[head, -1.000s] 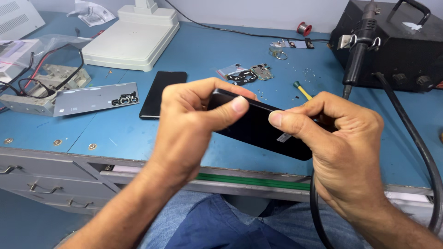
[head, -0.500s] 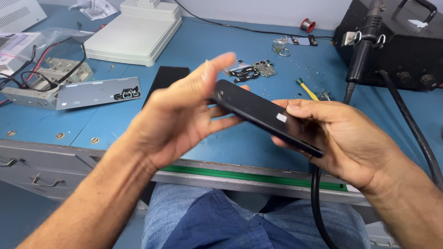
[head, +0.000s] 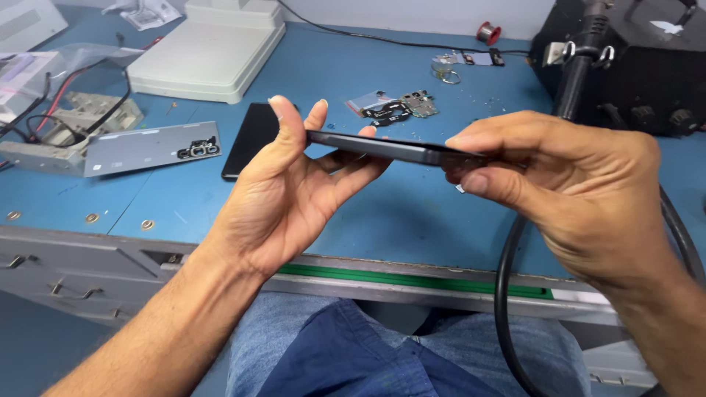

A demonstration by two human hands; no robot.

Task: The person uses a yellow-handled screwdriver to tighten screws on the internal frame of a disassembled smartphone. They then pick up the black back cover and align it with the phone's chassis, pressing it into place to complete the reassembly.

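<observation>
A thin black smartphone is held edge-on above the blue workbench, nearly level. My left hand cups its left end, with thumb and fingers spread along the edge. My right hand pinches its right end between thumb and fingers. Both hands hover over the bench's front part, in front of my lap.
A second dark phone panel lies flat on the bench, with a silver back cover to its left. Small circuit parts lie behind the hands. At right stands a black hot-air station with its black hose. A white box sits at the back.
The phone has been turned from showing its flat face to edge-on and level. My left hand opened and shifted along its left end, while my right kept its grip.
</observation>
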